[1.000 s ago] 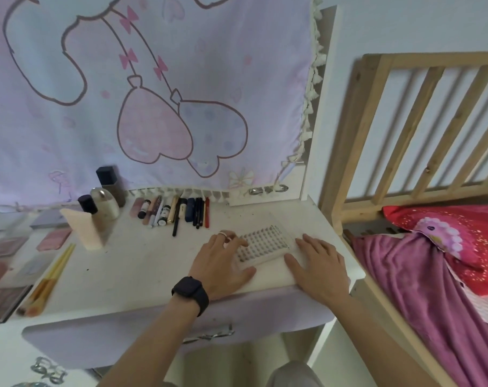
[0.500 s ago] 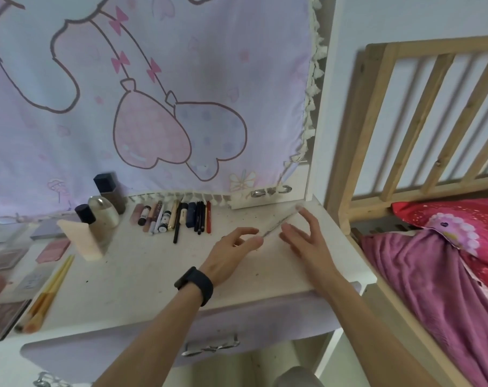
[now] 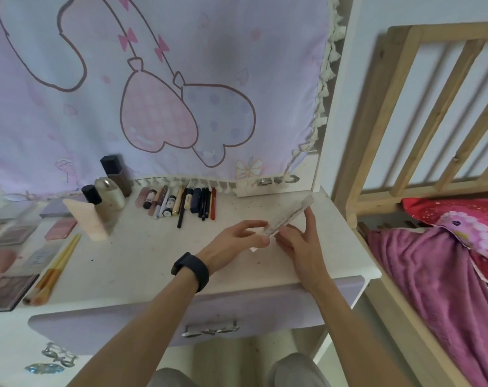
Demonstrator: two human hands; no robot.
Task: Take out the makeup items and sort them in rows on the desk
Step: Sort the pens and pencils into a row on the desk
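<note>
Lifted since a second ago: clear lash case (image 3: pixel 291 215), then flat under both palms, now on edge and tilted just above the desk (image 3: pixel 142 261). Left hand (image 3: pixel 237 241): thumb and forefinger pinch the case's near end. Right hand (image 3: pixel 301 247): fingers straight, laid along the case's right side, touching it. Beyond the left fingertips: row of pencils and tubes (image 3: pixel 181 202). Further left of them: bottles (image 3: pixel 108 191), brushes (image 3: pixel 55 272), palettes (image 3: pixel 8 289).
</note>
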